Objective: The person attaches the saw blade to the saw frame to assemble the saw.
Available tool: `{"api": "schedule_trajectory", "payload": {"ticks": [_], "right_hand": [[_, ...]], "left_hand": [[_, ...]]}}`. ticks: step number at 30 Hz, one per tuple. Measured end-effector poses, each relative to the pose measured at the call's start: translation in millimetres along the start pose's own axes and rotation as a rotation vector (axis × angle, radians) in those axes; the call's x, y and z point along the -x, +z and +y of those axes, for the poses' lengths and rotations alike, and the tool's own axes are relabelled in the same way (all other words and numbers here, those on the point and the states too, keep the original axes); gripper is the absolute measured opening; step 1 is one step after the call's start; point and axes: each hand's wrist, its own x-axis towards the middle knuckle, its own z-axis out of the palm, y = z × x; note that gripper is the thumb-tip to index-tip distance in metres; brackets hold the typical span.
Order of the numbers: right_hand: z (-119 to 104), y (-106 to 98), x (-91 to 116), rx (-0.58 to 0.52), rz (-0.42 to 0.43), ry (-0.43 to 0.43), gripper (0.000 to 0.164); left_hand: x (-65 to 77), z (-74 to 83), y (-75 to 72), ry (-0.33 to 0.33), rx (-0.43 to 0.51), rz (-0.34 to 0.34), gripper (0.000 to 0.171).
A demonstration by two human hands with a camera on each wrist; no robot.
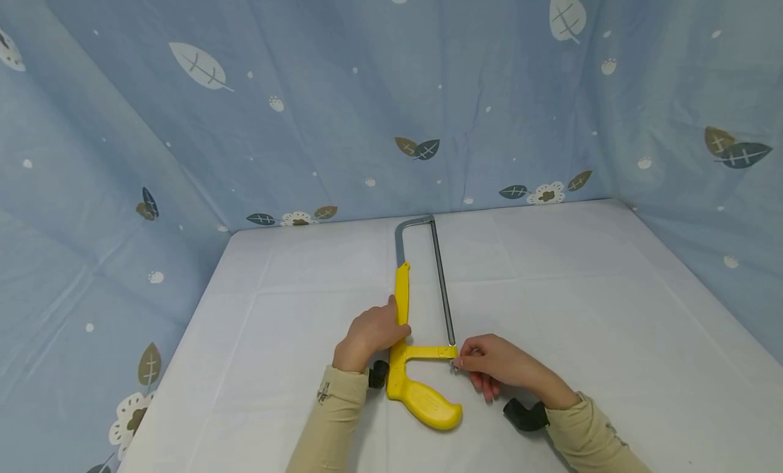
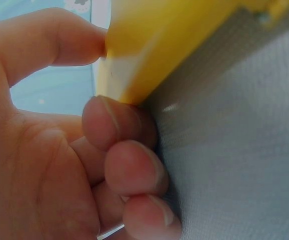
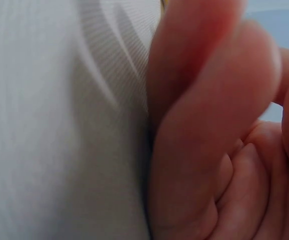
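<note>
A hacksaw with a yellow handle point(image 1: 431, 405) lies flat on the white cloth, its grey bow toward the far edge. The blade side point(image 1: 442, 283) runs along its right. My left hand point(image 1: 370, 334) grips the yellow spine of the frame; the left wrist view has thumb and fingertips at the edges of that yellow frame point(image 2: 154, 50). At the end of the short yellow crossbar point(image 1: 428, 353), my right hand point(image 1: 501, 363) pinches a small metal wing nut point(image 1: 453, 368) between thumb and index finger. In the right wrist view curled fingers point(image 3: 199, 140) hide the nut.
The white tablecloth point(image 1: 293, 323) has fold creases. A blue leaf-patterned curtain point(image 1: 342, 119) hangs behind the far edge and down both sides. Black wrist-worn devices point(image 1: 525, 415) sit beneath both wrists, close over the cloth.
</note>
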Motion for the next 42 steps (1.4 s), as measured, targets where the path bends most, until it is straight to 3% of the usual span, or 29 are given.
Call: {"api": "schedule_trajectory", "payload": {"ticks": [19,33,42], "right_hand": [[-3.0,4.2,1.8,-0.001,-0.005,-0.018,0.037],[0.1,2.0,0.9,0.01,-0.01,-0.019,0.028],[2.9,1.0,0.2,0.013,0.025,0.015,0.033]], "left_hand": [[-0.3,0.6,1.7,-0.001,-0.007,0.0,0.075],[-0.2,1.7,2.5,-0.009,0.005,0.004,0.075],[-0.5,2.8,2.8,-0.024,0.003,0.0,0.075]]}}
